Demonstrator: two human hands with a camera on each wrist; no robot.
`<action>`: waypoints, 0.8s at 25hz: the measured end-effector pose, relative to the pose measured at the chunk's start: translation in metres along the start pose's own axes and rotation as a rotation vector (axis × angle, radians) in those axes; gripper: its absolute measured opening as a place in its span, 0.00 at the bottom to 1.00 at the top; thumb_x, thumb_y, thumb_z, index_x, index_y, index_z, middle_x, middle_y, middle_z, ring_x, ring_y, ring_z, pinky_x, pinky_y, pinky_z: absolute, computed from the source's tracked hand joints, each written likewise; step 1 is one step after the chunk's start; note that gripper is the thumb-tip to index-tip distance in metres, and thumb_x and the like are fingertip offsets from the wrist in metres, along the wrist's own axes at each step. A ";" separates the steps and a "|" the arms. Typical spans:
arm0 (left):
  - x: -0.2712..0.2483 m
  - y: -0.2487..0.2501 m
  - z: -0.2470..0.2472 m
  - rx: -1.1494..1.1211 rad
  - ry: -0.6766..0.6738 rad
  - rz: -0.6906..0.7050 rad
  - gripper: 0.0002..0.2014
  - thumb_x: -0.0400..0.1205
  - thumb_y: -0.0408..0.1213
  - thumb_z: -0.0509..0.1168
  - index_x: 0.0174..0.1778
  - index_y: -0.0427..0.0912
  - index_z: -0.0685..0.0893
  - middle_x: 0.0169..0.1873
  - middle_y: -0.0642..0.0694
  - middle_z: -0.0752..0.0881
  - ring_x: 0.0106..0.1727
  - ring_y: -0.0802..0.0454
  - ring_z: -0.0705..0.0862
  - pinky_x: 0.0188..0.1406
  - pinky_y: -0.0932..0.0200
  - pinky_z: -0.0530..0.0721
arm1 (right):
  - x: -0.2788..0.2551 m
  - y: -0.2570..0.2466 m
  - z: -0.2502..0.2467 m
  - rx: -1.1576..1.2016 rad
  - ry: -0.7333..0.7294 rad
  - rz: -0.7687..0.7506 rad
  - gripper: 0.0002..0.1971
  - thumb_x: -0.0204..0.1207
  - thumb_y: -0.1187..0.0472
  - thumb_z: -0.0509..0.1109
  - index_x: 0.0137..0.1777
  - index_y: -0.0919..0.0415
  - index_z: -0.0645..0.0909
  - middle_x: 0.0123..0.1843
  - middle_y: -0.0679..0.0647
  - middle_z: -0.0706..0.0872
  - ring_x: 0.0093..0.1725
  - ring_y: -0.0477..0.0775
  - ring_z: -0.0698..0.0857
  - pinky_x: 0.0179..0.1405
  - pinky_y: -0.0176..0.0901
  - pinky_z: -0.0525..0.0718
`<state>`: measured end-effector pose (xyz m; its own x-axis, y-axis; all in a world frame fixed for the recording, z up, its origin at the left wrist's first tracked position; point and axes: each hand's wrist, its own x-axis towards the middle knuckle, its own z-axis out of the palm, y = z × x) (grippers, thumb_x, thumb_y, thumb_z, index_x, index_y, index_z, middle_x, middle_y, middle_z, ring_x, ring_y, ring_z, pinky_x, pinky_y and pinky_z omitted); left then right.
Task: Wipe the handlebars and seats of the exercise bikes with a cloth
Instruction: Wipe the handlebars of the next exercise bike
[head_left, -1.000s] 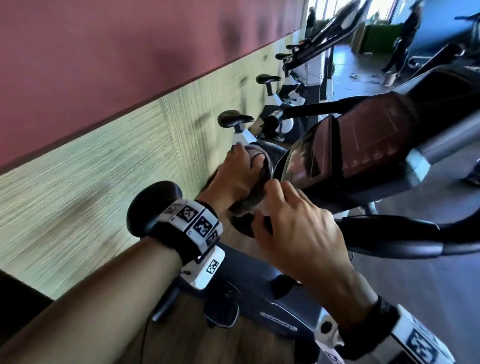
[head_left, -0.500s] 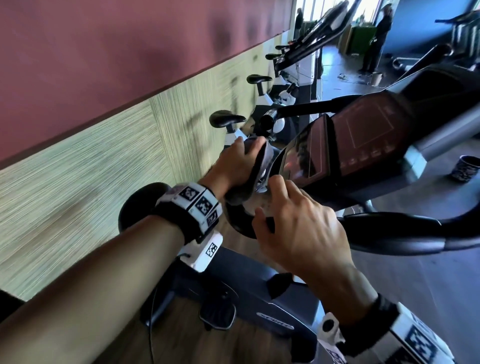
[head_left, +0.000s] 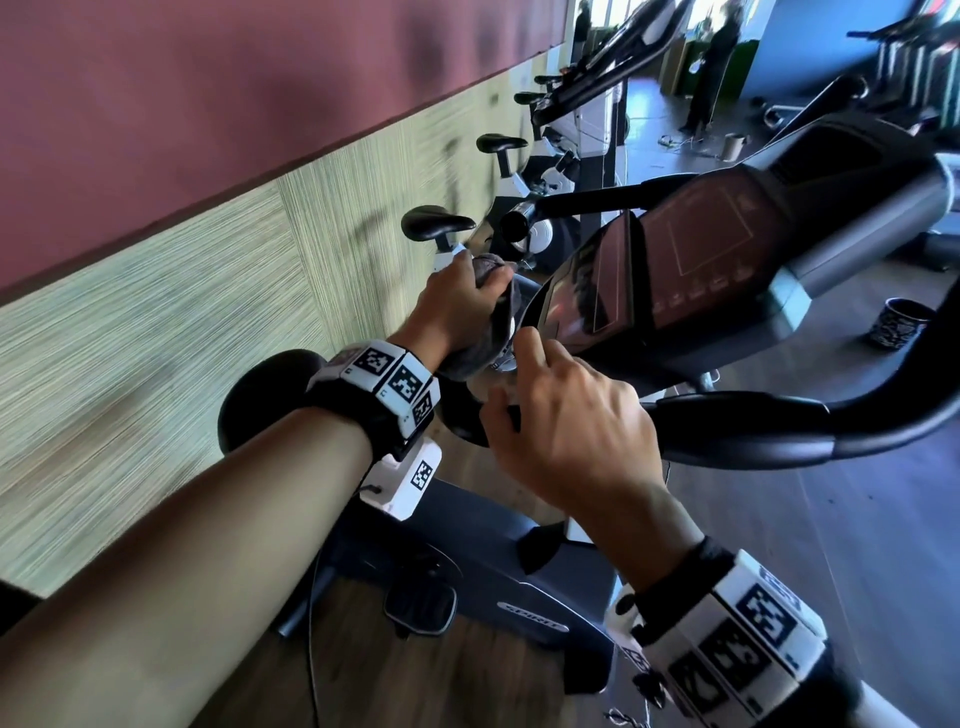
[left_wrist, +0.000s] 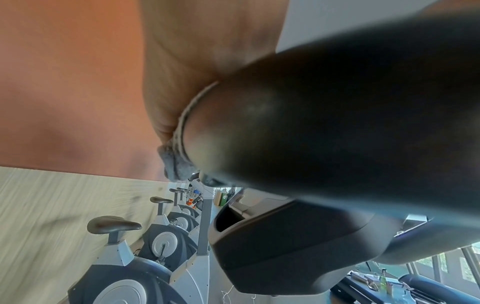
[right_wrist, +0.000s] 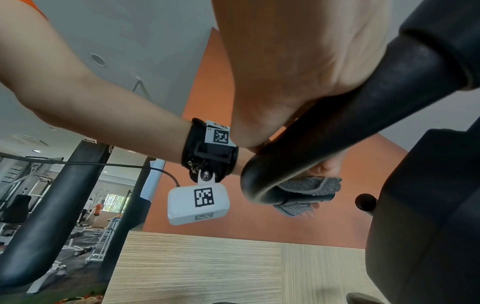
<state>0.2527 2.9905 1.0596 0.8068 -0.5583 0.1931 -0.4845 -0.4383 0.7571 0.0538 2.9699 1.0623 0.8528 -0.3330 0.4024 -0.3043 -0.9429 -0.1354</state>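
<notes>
Cloth, grey, sits wrapped over the bike's left handlebar beside the console, the left hand curled round it; the right hand grips the same bar nearer. Left wrist view: cloth squeezed between palm and bar. Right wrist view: right hand clasps the bar, cloth beyond.

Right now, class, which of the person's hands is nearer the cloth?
Left. The left hand grips the cloth, wrapped round the handlebar. The right hand holds the bar just beside it, off the cloth.
</notes>
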 end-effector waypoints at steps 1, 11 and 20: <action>-0.002 0.001 0.000 0.010 -0.003 0.001 0.21 0.88 0.54 0.62 0.61 0.38 0.77 0.56 0.37 0.87 0.61 0.37 0.84 0.59 0.50 0.80 | 0.000 0.000 0.000 0.001 0.006 -0.005 0.13 0.82 0.47 0.60 0.57 0.55 0.71 0.50 0.53 0.85 0.47 0.62 0.89 0.30 0.49 0.60; -0.023 0.001 0.000 0.156 0.026 0.013 0.20 0.85 0.50 0.66 0.61 0.36 0.77 0.50 0.41 0.85 0.53 0.40 0.83 0.47 0.54 0.73 | -0.007 0.005 0.005 0.047 0.074 -0.071 0.12 0.84 0.49 0.63 0.55 0.57 0.75 0.46 0.53 0.85 0.44 0.59 0.88 0.24 0.43 0.55; -0.013 0.007 -0.002 0.175 -0.016 -0.016 0.22 0.86 0.49 0.64 0.66 0.35 0.75 0.58 0.35 0.87 0.59 0.36 0.85 0.54 0.49 0.81 | -0.008 0.009 0.008 0.062 0.117 -0.075 0.12 0.82 0.49 0.64 0.53 0.57 0.77 0.44 0.52 0.85 0.43 0.58 0.87 0.28 0.43 0.62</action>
<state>0.2394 2.9959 1.0634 0.8101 -0.5608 0.1708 -0.5243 -0.5627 0.6391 0.0473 2.9641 1.0510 0.8157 -0.2619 0.5158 -0.2114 -0.9649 -0.1555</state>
